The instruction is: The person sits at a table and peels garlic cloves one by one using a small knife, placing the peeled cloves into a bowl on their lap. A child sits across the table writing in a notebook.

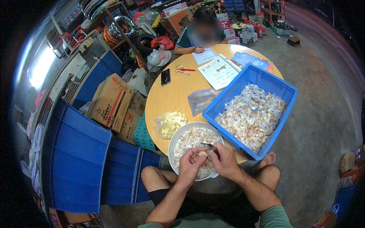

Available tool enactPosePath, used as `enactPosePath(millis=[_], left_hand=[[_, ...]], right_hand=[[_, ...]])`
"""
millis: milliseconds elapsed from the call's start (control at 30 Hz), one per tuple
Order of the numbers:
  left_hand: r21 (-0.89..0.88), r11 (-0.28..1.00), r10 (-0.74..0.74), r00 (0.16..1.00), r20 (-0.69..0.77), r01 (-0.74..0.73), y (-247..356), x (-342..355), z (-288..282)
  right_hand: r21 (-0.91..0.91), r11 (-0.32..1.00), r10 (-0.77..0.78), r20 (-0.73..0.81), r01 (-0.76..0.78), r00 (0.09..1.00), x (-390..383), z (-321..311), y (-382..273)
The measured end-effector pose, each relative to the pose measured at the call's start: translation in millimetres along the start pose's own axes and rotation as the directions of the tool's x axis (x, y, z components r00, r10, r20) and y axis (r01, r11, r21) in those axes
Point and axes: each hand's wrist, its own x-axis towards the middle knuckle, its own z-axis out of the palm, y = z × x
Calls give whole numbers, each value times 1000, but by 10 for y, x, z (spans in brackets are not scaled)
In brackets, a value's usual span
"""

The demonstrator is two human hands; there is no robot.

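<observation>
My left hand (190, 167) is closed in a pinch round a small pale piece (202, 154) that looks like a garlic clove. Beside it, my right hand (225, 161) grips a small knife (207, 145), its dark blade pointing left and its handle mostly hidden by my fingers. Both hands are over a round white basin (171, 152) holding pale, papery pieces. Left of the basin, a clear plastic bag (171, 125) holds smooth, pale yellow cloves. To the right, a tilted blue plastic crate (279, 91) contains many whitish, papery-skinned cloves.
The round wooden table (163, 100) carries a phone (165, 76), red pens (186, 70), a pencil pouch (200, 100) and an open book (220, 72). Across it, another person's hand (198, 49) holds a pen over a sheet. Cardboard boxes (110, 100) stand left.
</observation>
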Motion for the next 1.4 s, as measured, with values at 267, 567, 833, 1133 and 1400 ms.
enactPosePath(millis=[267,567,833,1133,1400], left_hand=[[315,943,120,992,-24,-107,12,-43,-35],[256,961,113,993,-18,-105,-29,-17,-165],[112,993,27,999,-36,-23,4,-19,-192],[32,999,13,1000,3,-13,-46,-17,-238],[45,999,6,1000,14,-7,-12,-22,-221]], right_hand=[[-16,1000,-1,-89,0,996,30,-49,25],[-98,994,48,-10,-49,999,67,-94,-48],[-131,990,-54,25,56,998,66,-87,21],[-160,981,-117,-13,113,993,72,-83,31],[-107,990,-87,45,91,995,68,-74,0]])
